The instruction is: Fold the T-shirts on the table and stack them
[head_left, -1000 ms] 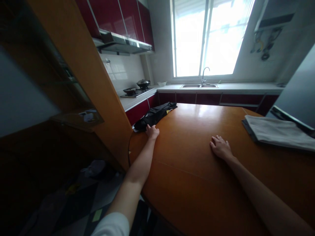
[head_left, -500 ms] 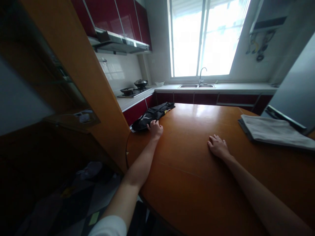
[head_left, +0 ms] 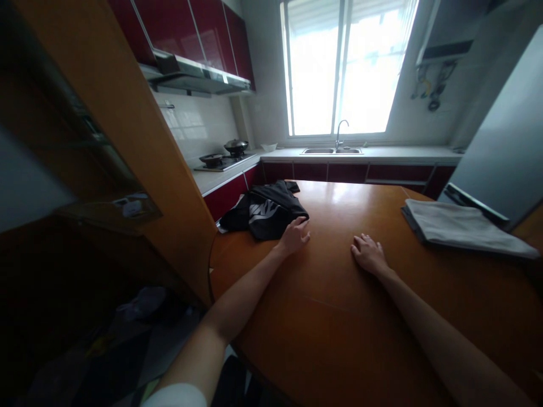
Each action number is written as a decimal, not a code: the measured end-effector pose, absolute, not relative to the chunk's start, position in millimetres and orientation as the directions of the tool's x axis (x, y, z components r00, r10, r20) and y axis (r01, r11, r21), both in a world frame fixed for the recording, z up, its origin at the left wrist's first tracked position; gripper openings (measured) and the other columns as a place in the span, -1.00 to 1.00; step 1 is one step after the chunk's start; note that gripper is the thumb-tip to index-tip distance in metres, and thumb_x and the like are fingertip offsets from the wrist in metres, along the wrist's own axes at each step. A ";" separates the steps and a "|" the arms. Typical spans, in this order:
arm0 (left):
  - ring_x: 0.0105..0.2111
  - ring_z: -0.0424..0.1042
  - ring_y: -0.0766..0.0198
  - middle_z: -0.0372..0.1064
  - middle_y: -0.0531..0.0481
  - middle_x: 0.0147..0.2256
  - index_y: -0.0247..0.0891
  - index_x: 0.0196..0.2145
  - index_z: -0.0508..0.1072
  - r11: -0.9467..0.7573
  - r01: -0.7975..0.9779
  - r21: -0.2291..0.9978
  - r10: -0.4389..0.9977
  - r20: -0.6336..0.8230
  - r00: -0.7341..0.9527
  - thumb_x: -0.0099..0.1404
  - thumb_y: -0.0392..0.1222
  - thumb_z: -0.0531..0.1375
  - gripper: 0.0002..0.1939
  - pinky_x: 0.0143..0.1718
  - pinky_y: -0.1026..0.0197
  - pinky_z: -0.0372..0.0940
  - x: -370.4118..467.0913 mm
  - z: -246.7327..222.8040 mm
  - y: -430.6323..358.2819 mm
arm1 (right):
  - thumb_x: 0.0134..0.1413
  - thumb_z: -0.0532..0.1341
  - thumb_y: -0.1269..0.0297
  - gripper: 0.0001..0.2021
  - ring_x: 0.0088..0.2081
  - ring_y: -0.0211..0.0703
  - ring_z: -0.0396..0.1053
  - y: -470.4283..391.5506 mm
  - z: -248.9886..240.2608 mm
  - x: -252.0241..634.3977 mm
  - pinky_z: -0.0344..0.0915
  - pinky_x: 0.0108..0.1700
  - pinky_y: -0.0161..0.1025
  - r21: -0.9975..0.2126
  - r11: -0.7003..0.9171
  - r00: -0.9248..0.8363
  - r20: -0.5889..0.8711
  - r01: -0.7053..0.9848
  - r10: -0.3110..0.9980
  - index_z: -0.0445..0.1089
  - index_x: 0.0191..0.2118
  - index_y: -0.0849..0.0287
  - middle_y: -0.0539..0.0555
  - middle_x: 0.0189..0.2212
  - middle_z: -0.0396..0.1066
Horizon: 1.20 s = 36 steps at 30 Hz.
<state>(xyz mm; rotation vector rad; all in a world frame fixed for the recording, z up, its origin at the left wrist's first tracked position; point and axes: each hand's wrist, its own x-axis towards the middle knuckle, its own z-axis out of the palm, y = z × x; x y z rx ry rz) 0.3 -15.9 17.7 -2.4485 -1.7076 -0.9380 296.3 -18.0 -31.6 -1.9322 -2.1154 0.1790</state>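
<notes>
A black cloth (head_left: 271,212) with a pale grey print lies bunched on the left side of the wooden table (head_left: 326,271). My left hand (head_left: 294,235) is at its near right corner, fingers closed on the fabric edge. To the right, my right hand (head_left: 369,254) rests palm down on the bare wood, its fingers slightly apart and holding nothing. Farther right lies a folded light grey cloth (head_left: 462,226) with a darker layer under it, apart from both hands.
Behind the table, a counter holds a sink (head_left: 332,151) and a stove (head_left: 227,162) with two pans. A wooden cabinet frame (head_left: 169,169) rises at the left, close to the table edge. At the right stands a fridge (head_left: 500,147).
My left hand has moved right, drawing part of the black cloth with it, so the cloth spreads wider and shows its print. The view has shifted slightly; my right hand still rests on the table.
</notes>
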 end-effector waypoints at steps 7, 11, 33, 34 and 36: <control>0.27 0.24 0.11 0.17 -0.16 0.31 -0.23 0.26 0.37 -0.761 0.529 0.374 0.645 0.361 0.673 0.38 -0.17 0.16 -0.49 0.31 0.14 0.15 25.9 15.4 -37.0 | 0.36 -0.02 0.10 -0.48 0.42 0.05 -0.05 -18.6 -30.0 295.0 -0.14 0.38 0.15 -0.274 0.100 -0.072 0.111 0.957 0.991 0.23 0.32 0.18 0.23 0.40 0.05; 0.25 0.27 0.12 0.19 -0.07 0.31 -0.15 0.14 0.49 -0.715 0.602 0.356 0.699 0.353 0.622 0.41 -0.18 0.11 -0.62 0.30 0.14 0.16 26.0 23.0 -37.7 | 0.37 -0.02 0.10 -0.48 0.42 0.05 -0.05 -18.6 -29.0 294.9 -0.14 0.38 0.15 -0.280 0.097 -0.070 0.105 0.955 0.992 0.22 0.33 0.17 0.23 0.40 0.05; -0.05 0.51 0.06 0.54 -0.15 -0.03 -0.19 0.10 0.53 -0.586 0.628 0.513 0.783 0.159 0.601 0.44 0.03 0.11 -0.59 0.01 0.10 0.36 19.7 24.2 -32.8 | 0.33 0.03 0.30 -0.70 0.07 0.00 0.30 -54.8 11.2 264.0 0.17 0.18 -0.09 -0.422 0.327 -0.117 0.451 0.846 0.885 0.48 -0.03 0.19 0.20 0.01 0.43; -0.02 0.50 0.09 0.52 -0.14 0.01 -0.21 0.11 0.52 -0.631 0.518 0.577 0.737 0.239 0.632 0.46 0.02 0.09 -0.58 0.02 0.12 0.36 21.1 21.5 -29.4 | 0.33 0.03 0.29 -0.71 0.03 -0.02 0.31 -62.0 14.8 257.9 0.19 0.14 -0.12 -0.406 0.391 -0.176 0.473 0.826 0.863 0.49 -0.07 0.17 0.18 -0.04 0.44; 0.05 0.46 0.12 0.47 -0.16 0.08 -0.26 0.05 0.55 -0.668 0.462 0.583 0.727 0.379 0.573 0.45 -0.05 0.10 -0.63 0.10 0.13 0.33 17.7 16.9 -20.6 | 0.34 0.05 0.27 -0.73 -0.01 -0.04 0.31 -76.8 18.7 245.5 0.21 0.10 -0.15 -0.361 0.504 -0.308 0.477 0.785 0.823 0.49 -0.08 0.15 0.16 -0.07 0.43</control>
